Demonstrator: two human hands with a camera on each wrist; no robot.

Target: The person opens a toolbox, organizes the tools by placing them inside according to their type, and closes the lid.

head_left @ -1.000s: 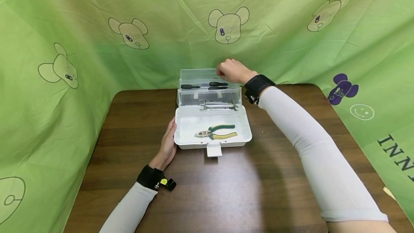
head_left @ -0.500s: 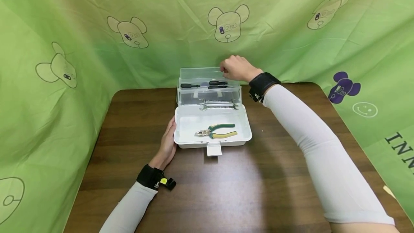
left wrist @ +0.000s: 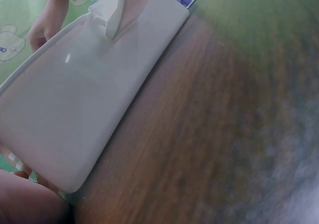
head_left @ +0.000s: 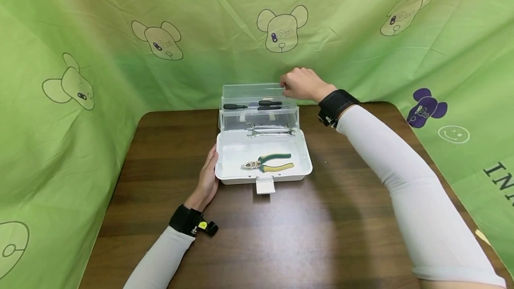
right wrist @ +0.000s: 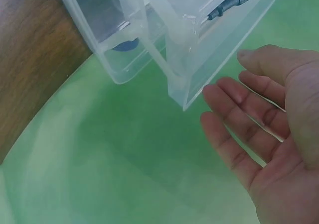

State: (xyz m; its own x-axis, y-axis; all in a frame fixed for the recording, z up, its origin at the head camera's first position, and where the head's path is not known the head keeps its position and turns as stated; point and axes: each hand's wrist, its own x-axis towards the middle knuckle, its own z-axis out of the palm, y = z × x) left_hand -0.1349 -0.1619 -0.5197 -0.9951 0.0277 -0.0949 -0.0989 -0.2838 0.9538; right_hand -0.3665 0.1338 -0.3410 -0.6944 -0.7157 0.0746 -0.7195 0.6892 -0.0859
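A white toolbox [head_left: 241, 179] stands open on the table, its clear tiered trays [head_left: 245, 89] raised at the back. Along the box's left side wall lies my left hand [head_left: 207, 176], fingers stretched against it. In the left wrist view, that hand [left wrist: 30, 199] shows at the near end of the box wall [left wrist: 75, 94]. My right hand [head_left: 303, 84] is by the top tray's right end; the right wrist view shows its palm bare, fingers slightly bent, fingertips close to the tray edge. Combination pliers [head_left: 263, 164] with green and yellow handles lie in the box.
Black-handled screwdrivers [head_left: 235, 106] lie in the upper tray, and two open-end wrenches [head_left: 271, 133] in the lower one. The toolbox's front latch [head_left: 265, 185] hangs down. Behind the wooden table [head_left: 281, 240] hangs a green printed cloth [head_left: 225, 43].
My right hand has moved rightward along the top tray to its right end. My left hand stays at the toolbox's left side, and the tools lie as before.
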